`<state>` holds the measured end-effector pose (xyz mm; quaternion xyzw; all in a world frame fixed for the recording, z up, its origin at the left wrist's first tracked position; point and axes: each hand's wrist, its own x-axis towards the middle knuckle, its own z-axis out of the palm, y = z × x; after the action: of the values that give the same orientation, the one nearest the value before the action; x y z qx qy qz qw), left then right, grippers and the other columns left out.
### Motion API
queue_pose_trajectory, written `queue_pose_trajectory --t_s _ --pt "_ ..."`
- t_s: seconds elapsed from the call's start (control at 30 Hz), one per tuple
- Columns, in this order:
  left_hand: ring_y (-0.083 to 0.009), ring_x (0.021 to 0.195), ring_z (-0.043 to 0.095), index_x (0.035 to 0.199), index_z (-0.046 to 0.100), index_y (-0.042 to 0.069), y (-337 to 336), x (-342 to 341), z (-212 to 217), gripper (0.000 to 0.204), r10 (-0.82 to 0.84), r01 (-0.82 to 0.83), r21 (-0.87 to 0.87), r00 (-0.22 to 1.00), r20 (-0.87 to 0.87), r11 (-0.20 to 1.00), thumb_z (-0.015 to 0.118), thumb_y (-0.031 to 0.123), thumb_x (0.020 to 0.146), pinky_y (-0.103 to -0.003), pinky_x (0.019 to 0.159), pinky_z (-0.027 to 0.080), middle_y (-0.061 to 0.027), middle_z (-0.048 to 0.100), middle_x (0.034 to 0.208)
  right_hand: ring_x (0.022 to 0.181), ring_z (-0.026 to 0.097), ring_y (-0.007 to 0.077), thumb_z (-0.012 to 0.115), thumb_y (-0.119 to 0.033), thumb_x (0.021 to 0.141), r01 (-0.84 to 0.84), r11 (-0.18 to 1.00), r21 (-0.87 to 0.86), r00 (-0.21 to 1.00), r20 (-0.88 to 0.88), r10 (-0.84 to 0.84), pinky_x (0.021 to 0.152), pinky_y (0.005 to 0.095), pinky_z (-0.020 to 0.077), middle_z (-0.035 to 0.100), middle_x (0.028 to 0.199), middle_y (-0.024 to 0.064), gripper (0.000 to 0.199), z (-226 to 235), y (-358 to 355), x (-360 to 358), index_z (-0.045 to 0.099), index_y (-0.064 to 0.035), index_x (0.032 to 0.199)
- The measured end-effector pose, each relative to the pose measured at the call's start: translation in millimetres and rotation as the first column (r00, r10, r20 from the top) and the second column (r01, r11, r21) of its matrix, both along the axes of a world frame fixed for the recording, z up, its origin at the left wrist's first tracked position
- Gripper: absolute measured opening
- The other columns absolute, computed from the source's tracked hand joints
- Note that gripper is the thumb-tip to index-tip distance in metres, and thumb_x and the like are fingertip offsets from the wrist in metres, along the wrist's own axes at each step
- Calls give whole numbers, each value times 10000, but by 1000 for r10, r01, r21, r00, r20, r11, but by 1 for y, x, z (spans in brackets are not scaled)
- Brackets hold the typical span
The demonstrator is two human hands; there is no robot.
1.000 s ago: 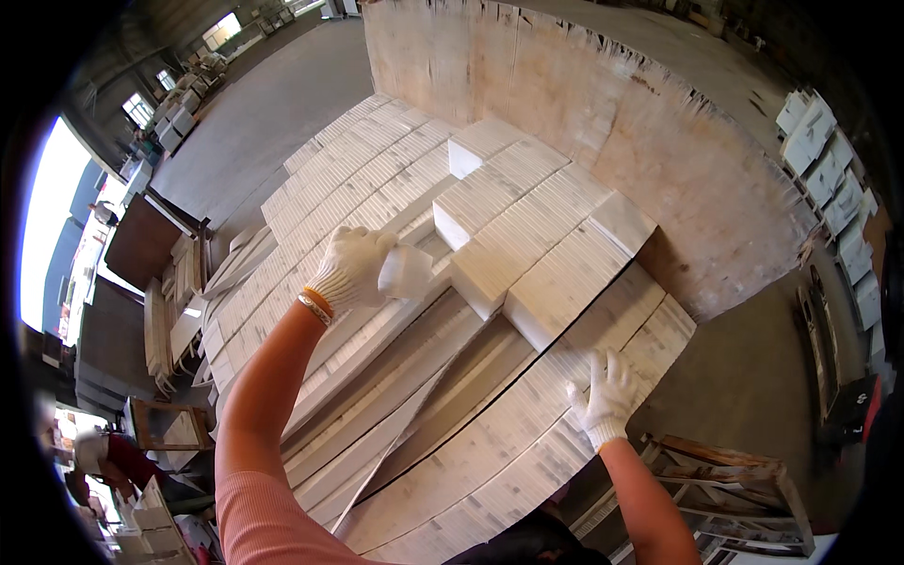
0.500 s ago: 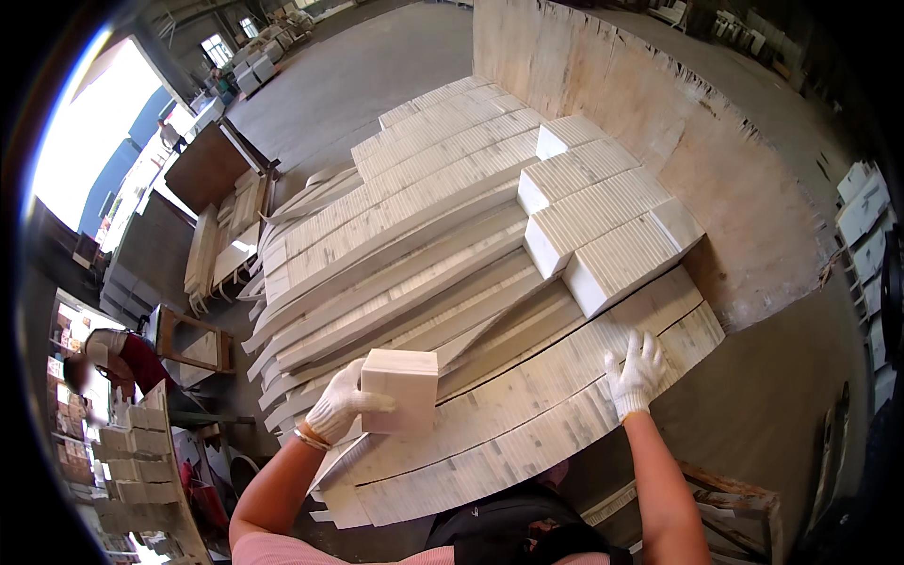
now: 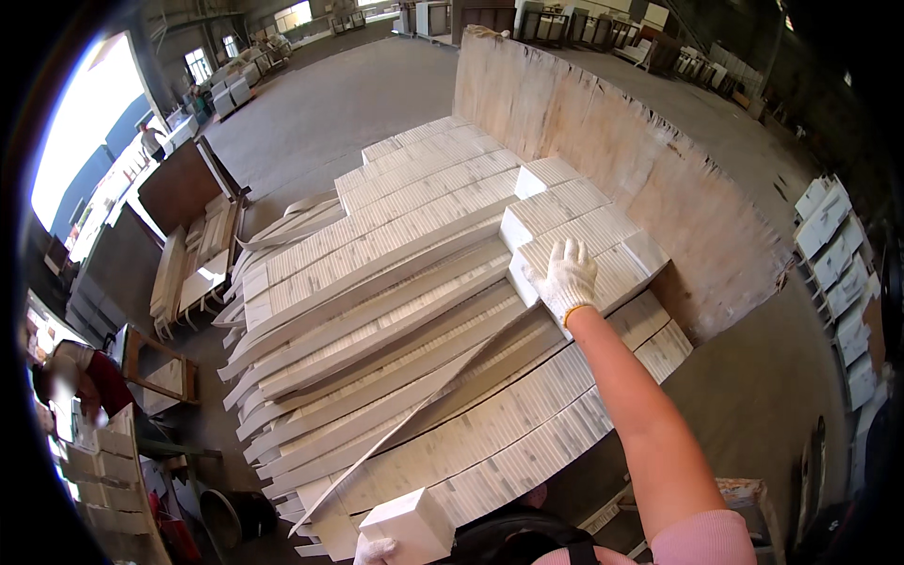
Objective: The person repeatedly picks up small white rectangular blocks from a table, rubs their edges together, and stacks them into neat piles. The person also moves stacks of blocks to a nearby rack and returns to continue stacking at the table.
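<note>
My left hand (image 3: 376,550), in a white knit glove, is closed on the side of a white block of stacked tiles (image 3: 411,525) near my body; most of that hand lies beyond the lower edge. Farther out, my gloved right hand (image 3: 569,279) lies flat over the raised tile stacks (image 3: 565,202), its fingers stretched out and holding nothing. These stacks stand on a wide, layered pile of white and grey tiles (image 3: 527,424) set on edge in rows. Long pale strips (image 3: 377,331) run between the rows, and one loose strip (image 3: 414,410) slants across them.
An upright plywood panel (image 3: 603,132) borders the pile on the far right side. At left are a wooden crate (image 3: 184,193), a dark bucket (image 3: 235,516) and a bent-over person (image 3: 80,377). White stacked goods (image 3: 833,254) line the right edge.
My left hand has drawn the tile block down toward my body. My right hand has moved up and left from the front rows onto the raised stacks. The view has shifted too.
</note>
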<state>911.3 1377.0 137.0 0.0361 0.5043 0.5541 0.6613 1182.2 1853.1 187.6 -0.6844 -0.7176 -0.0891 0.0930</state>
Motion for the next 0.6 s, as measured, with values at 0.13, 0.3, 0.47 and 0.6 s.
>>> queue_pose_trajectory --t_s 0.13,0.3,0.47,0.6 --pt "-230 1124 631 1359 538 0 -7 -24 3 769 70 -70 -36 998 4 997 842 224 689 -391 980 506 -97 657 1243 1454 303 312 588 -616 873 84 989 -123 994 79 -75 1147 479 296 385 1562 154 888 -23 18 -44 440 28 1466" --pt "-231 1126 631 1360 537 0 9 -47 -6 769 77 -76 -60 997 22 995 842 221 689 -392 981 507 -99 656 1245 1464 295 289 615 -554 882 102 993 -54 982 165 -92 1152 478 303 346 1591 137 855 -41 15 -45 418 27 1478" --pt "-231 1128 630 1361 536 1 29 -64 -16 769 39 -36 -55 998 48 998 842 218 690 -393 981 507 -100 655 1247 1449 316 285 670 -498 875 60 996 -61 990 135 -51 1089 474 390 381 1561 121 828 -41 12 -46 416 2 1483" --pt "-232 1129 630 1362 535 1 46 -74 -22 769 20 -16 -57 997 72 998 842 216 690 -393 981 508 -101 654 1249 1327 446 269 751 -467 825 5 995 -97 991 131 7 984 462 468 469 1462 104 826 -25 3 -65 442 -30 1454"
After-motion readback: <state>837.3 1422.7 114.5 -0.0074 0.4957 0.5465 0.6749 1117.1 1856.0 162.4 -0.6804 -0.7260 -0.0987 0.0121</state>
